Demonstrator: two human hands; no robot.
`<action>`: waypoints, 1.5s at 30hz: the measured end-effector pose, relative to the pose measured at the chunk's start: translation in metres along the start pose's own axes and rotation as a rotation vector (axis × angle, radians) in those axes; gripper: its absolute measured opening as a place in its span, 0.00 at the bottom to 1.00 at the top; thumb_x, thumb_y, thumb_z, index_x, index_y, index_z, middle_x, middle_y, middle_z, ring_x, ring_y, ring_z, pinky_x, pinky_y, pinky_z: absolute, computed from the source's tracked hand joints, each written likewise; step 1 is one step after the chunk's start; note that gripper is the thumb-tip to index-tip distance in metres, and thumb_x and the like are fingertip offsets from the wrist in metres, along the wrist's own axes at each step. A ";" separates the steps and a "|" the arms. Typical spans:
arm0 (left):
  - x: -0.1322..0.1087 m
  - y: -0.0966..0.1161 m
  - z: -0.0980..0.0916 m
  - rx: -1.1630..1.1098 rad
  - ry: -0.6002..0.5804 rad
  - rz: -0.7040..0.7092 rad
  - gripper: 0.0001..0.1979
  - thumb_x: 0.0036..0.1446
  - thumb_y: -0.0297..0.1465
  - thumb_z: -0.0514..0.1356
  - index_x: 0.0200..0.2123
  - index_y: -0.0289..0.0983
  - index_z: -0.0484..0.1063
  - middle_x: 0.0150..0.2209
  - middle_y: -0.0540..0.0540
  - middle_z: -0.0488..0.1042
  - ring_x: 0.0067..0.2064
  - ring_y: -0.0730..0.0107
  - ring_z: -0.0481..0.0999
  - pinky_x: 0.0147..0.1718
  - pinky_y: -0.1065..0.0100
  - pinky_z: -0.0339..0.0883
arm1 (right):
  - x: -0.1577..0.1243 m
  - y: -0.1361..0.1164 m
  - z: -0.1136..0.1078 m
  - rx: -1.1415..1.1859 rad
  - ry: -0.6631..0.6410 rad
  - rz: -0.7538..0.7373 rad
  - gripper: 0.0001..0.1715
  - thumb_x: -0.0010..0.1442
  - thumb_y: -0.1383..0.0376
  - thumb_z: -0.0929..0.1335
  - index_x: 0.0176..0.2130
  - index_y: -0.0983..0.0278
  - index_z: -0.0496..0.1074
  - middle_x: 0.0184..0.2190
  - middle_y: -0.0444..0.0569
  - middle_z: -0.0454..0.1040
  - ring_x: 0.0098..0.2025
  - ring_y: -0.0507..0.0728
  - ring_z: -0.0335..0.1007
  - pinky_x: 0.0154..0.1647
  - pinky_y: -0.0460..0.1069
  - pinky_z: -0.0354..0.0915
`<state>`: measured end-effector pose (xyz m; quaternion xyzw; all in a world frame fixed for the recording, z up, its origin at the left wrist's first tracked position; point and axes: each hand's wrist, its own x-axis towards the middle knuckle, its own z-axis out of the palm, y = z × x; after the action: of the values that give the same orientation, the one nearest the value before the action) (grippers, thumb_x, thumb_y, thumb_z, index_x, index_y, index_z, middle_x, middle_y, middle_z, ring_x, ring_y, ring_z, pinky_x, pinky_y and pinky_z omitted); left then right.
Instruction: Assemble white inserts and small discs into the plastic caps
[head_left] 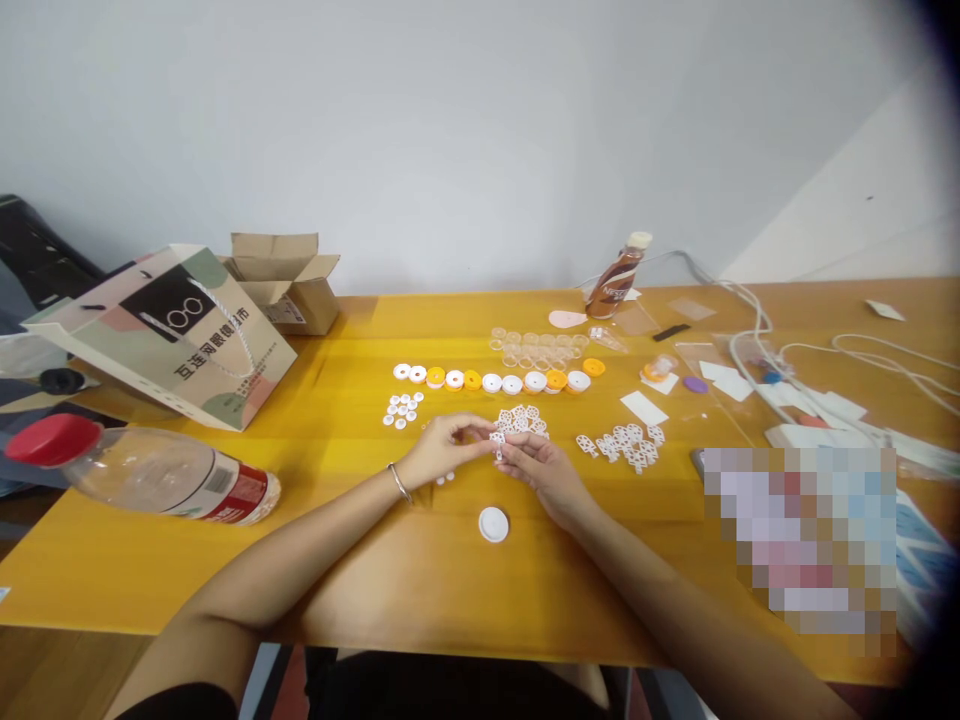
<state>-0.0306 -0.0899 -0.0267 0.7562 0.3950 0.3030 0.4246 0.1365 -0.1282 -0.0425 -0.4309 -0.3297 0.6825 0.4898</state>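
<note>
A: Location of the small white perforated piece (pixel 497 441)?
B: Just above the worktop (pixel 375 560), between both hands, near the loose pile (pixel 523 419).
A: Finger state?
B: Left hand (pixel 444 447) and right hand (pixel 541 468) both pinch it, one from each side. Long axis cannot be told.

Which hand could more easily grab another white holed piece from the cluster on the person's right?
Probably the right. The right hand sits next to that cluster of white holed pieces; the left hand lies farther off and would have to cross over it. Both pinch one small white piece.
</note>
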 end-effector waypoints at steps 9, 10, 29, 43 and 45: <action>-0.002 0.007 0.002 -0.151 -0.044 -0.277 0.16 0.48 0.40 0.58 0.34 0.32 0.70 0.25 0.48 0.73 0.12 0.86 0.60 0.08 0.82 0.52 | -0.001 0.003 0.003 -0.093 0.009 -0.080 0.11 0.42 0.62 0.72 0.28 0.64 0.71 0.26 0.42 0.72 0.27 0.48 0.68 0.34 0.48 0.67; -0.002 0.007 0.003 -0.152 -0.041 -0.288 0.16 0.48 0.40 0.58 0.33 0.32 0.70 0.25 0.48 0.73 0.12 0.86 0.60 0.08 0.82 0.52 | -0.001 0.003 0.002 -0.107 0.009 -0.084 0.11 0.42 0.62 0.72 0.28 0.64 0.70 0.25 0.42 0.72 0.26 0.48 0.69 0.34 0.48 0.67; 0.006 -0.001 -0.015 -0.227 0.092 -0.069 0.11 0.47 0.32 0.60 0.32 0.31 0.69 0.30 0.45 0.73 0.30 0.77 0.71 0.32 0.73 0.65 | -0.020 -0.010 -0.003 -1.195 -0.575 -0.475 0.15 0.45 0.62 0.69 0.33 0.63 0.62 0.30 0.45 0.63 0.32 0.52 0.59 0.33 0.47 0.58; -0.003 0.012 -0.019 0.191 -0.272 0.103 0.09 0.52 0.32 0.55 0.35 0.34 0.69 0.31 0.48 0.73 0.32 0.76 0.71 0.32 0.75 0.64 | 0.005 0.009 -0.010 -1.156 -0.266 -0.608 0.10 0.52 0.60 0.66 0.35 0.62 0.65 0.27 0.46 0.64 0.29 0.53 0.59 0.29 0.47 0.57; -0.003 0.013 -0.018 0.199 -0.272 0.112 0.09 0.52 0.32 0.55 0.35 0.34 0.69 0.31 0.47 0.74 0.31 0.76 0.71 0.32 0.76 0.63 | 0.005 0.010 -0.011 -1.149 -0.259 -0.614 0.10 0.52 0.60 0.66 0.36 0.62 0.66 0.27 0.46 0.64 0.29 0.53 0.59 0.29 0.47 0.57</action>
<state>-0.0427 -0.0895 -0.0076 0.8493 0.3194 0.1803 0.3797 0.1418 -0.1262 -0.0566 -0.4245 -0.8051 0.2738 0.3109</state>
